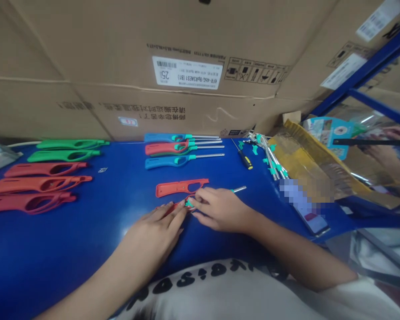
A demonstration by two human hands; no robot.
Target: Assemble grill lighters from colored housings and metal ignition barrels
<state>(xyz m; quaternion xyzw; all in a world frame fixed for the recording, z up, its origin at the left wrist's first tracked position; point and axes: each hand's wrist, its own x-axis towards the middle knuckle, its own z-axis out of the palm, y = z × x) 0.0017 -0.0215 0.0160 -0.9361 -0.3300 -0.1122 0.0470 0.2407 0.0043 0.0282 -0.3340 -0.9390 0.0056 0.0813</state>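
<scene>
A red lighter shell (177, 207) of the long-nosed kind lies low on the blue table, mostly hidden under my fingers. My left hand (158, 229) presses and grips its handle end, the fingers held together. At a small teal piece (189, 203) in the shell, my right hand (216, 209) has its fingers curled in a pinch. A metal tube (240, 189) sticks out to the right beyond that hand. Just behind lies a loose red shell half (182, 187), its hollow side up.
Lighters with metal tubes (185, 161) lie at the back. Green and red lighter bodies (42, 181) line the left. A screwdriver (246, 161), tubes with teal parts (270, 155), a phone (305, 209) and a yellow-taped box (306, 155) stand right. Cardboard (120, 58) walls the back. Another person's hand (398, 133) shows far right.
</scene>
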